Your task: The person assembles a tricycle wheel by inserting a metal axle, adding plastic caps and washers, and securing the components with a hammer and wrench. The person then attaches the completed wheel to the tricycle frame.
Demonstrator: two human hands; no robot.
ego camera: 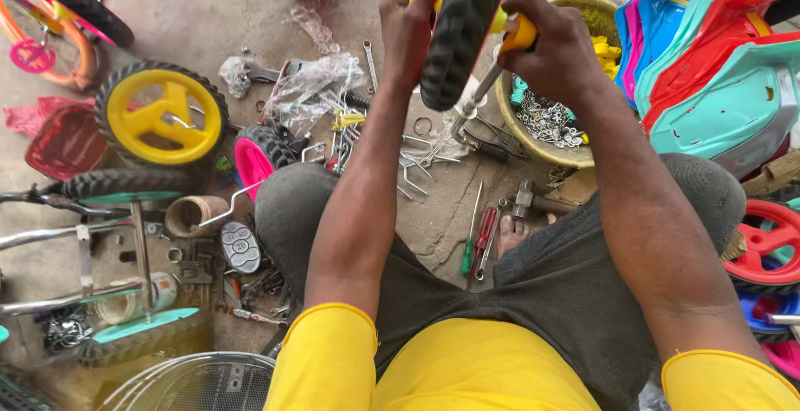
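My left hand [410, 23] grips the left side of a small black rubber-tyred wheel [462, 32] held upright in front of me. My right hand [552, 48] is closed around the yellow handle of a screwdriver [492, 77], whose metal shaft slants down past the tyre's right edge. Both forearms reach out over my lap in grey trousers, with yellow sleeves at the bottom. The wheel's hub is hidden behind the tyre and my fingers.
A bowl [533, 140] of metal washers and yellow parts stands just beyond my right hand. Loose wrenches, screwdrivers [481, 240] and a hammer [525, 201] lie on the concrete floor. A yellow-hubbed wheel [160, 115] and pink wheel [254, 161] lie left; coloured plastic seats [717, 69] are stacked right.
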